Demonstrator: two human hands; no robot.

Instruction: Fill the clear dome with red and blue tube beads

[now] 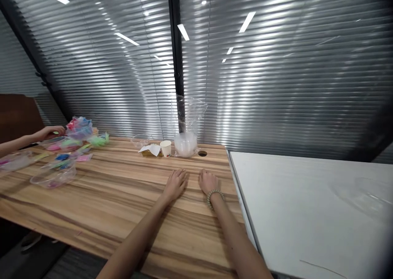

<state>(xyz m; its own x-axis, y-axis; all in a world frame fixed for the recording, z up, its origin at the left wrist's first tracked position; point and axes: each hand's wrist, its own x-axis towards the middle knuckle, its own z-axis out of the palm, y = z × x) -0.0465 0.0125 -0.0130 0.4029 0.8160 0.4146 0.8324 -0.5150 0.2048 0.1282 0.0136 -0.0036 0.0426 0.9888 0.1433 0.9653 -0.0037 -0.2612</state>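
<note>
My left hand (176, 184) lies flat on the wooden table (123, 197), fingers slightly spread, holding nothing. Beside it on the right, my right hand (209, 181) rests palm down on the same tabletop, its fingers extended and nothing held; a coiled band (215, 198) circles that wrist. Beyond both hands stand a clear plastic bag (185, 144) with whitish round contents, a white paper cup (166, 148) and a small box (150, 150) with white paper on it. Neither hand touches them.
Colourful bags (79, 127) and clear plastic bowls (55, 176) lie at the left, where another person's hand (53, 132) reaches in. A white table (307, 205) adjoins on the right. A round hole (202, 153) is near the back edge, before the blinds.
</note>
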